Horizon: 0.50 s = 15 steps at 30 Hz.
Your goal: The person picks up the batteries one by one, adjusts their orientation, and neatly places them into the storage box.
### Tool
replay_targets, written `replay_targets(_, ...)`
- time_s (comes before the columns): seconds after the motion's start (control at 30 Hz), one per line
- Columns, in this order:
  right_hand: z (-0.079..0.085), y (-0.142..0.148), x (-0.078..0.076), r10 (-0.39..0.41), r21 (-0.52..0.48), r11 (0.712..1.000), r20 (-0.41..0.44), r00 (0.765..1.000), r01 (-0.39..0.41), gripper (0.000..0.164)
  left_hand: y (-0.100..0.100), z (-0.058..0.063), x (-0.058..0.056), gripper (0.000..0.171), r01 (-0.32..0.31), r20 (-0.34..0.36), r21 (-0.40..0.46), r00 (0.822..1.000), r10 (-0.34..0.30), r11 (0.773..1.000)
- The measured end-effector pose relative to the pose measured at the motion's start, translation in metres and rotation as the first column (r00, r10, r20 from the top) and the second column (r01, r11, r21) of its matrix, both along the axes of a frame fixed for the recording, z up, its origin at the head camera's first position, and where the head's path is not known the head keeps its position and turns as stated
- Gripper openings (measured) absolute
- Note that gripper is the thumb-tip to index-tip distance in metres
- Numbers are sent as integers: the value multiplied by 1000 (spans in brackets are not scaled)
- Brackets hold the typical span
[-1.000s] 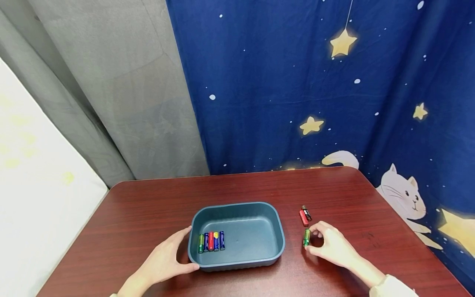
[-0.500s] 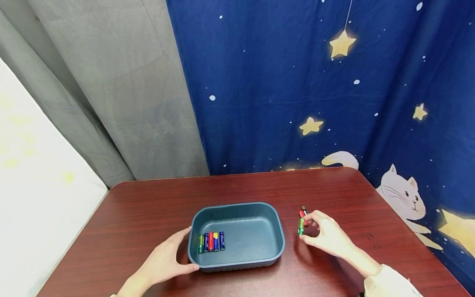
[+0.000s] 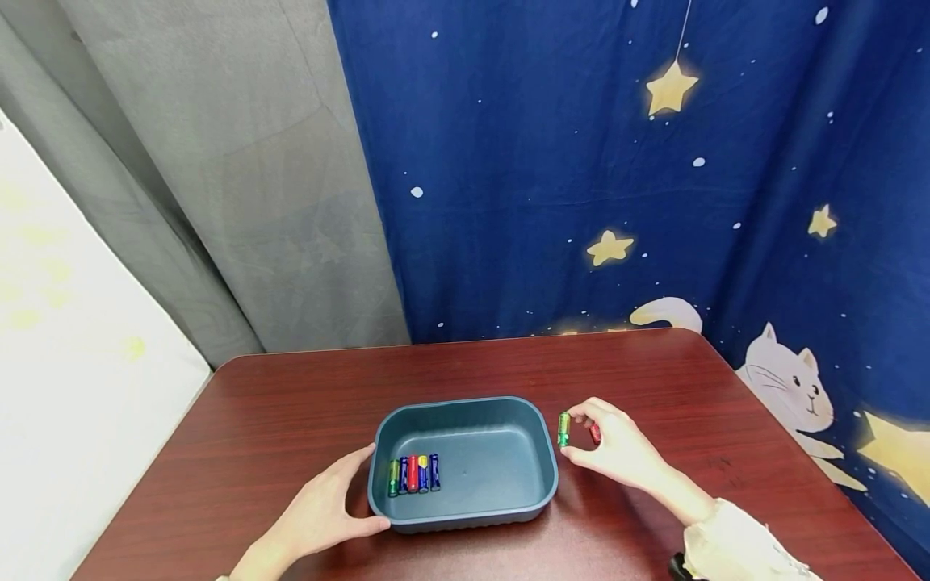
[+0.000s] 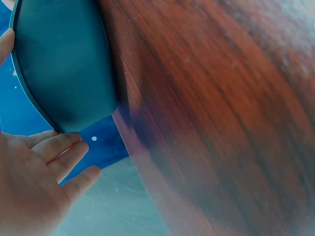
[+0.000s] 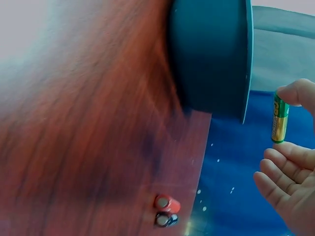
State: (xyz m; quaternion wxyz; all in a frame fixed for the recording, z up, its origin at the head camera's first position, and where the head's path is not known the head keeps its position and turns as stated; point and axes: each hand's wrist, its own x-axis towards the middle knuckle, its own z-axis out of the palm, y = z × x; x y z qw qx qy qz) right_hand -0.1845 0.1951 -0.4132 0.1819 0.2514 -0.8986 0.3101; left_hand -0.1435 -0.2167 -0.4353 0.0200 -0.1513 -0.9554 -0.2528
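My right hand [image 3: 617, 448] pinches a green and gold battery [image 5: 280, 118] by its two ends, between thumb and fingertip, above the table just right of the blue-grey plastic bin [image 3: 494, 484]. Spread along the bin's left side, my left hand [image 3: 320, 504] touches its rim with the thumb at the near corner and straight fingers farther back. Inside the bin, at the left, several batteries [image 3: 413, 474] lie side by side: green, blue and red ones. A red battery [image 5: 167, 202] and a black battery [image 5: 166, 219] lie together on the table, partly hidden behind my right hand in the head view.
The bin stands on a dark red wooden table [image 3: 305, 403] with a rounded far edge. Behind it hang a blue star-patterned curtain [image 3: 508, 202] and a grey curtain [image 3: 305, 242]. A white surface [image 3: 87, 363] borders the left.
My right hand has lifted the green battery and carried it left and away from me, toward the bin's right rim. The left hand and the bin stay in place.
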Motion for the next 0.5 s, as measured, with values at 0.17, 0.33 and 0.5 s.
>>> replay_targets(0.17,6,-14,-4,25,-2,1000,18,1000,-25,39,0,0,1,96,-5,1,-11,1000,5,1000)
replay_targets(0.33,9,-27,-9,64,-12,998,19,998,-64,41,-1,0,1,96,-5,-6,-16,1000,5,1000)
replay_targets(0.5,10,-38,-13,93,2,996,35,995,-93,41,0,0,1,97,-4,-21,-21,1000,4,1000)
